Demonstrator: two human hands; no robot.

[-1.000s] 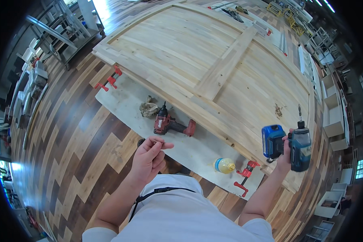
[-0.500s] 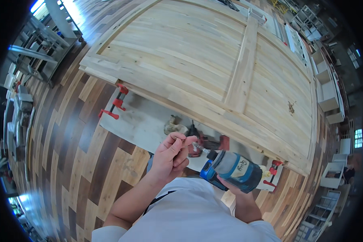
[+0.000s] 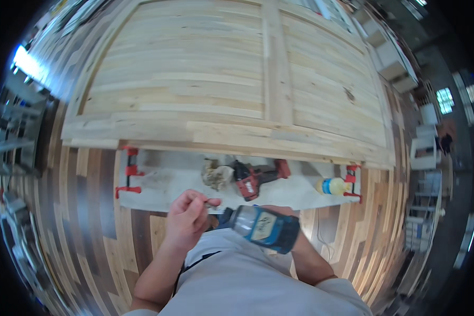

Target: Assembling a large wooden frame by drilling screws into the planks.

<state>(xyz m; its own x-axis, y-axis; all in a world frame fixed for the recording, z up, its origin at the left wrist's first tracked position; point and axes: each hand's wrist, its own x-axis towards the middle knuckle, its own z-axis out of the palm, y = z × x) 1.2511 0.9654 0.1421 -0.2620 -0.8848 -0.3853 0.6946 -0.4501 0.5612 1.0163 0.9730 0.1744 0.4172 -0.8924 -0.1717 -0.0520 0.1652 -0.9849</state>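
Note:
In front of my body, my left hand (image 3: 188, 218) is closed, thumb and fingertips pinched together. Whatever they hold is too small and blurred to name. Just right of it, my right hand (image 3: 299, 246) grips a blue and grey cordless drill (image 3: 268, 229) with a handwritten label on its side. The drill's front end points left, toward the left fingertips, and the drill hides most of the right fingers. Beyond both hands lies a large pale wooden framed panel (image 3: 184, 73) with a crosspiece.
On a white board (image 3: 168, 184) below the panel's near edge lie a red and black cordless power tool (image 3: 250, 181), a crumpled rag (image 3: 217, 175) and a bottle of yellowish liquid (image 3: 333, 186). Red clamps (image 3: 131, 169) (image 3: 352, 183) stand near both ends. Wood-plank flooring (image 3: 95, 210) surrounds it.
My view has turned, so the panel now lies nearly level across it. The drill has swung to point more to the left, and both hands appear lower and further left.

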